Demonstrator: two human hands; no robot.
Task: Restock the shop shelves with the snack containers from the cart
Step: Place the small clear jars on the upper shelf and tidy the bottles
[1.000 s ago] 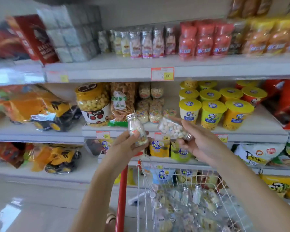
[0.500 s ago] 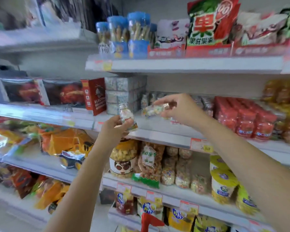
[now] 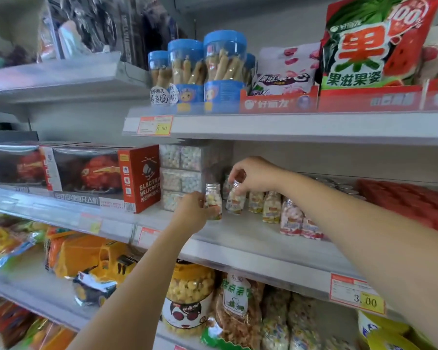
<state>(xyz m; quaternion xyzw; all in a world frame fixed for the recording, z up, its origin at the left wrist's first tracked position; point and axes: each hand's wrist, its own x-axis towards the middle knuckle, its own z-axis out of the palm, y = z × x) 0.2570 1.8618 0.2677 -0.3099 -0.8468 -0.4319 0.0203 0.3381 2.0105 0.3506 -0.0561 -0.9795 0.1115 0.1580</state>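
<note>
- Our left hand grips a small clear silver-capped candy bottle upright on the grey middle shelf.
- Our right hand pinches a second clear silver-capped bottle beside it.

A shop: stocked shelves with price tags.

Light bright, soft, even; seems to come from overhead. Weak shadow under upper shelf. White glare on top left shelf and on shiny bags at lower left. Centre fairly sharp: your left hand on small bottle, right hand on second bottle. Edges blurred, top left corner most. Wide lens bends shelf lines, stretches your forearms.
</note>
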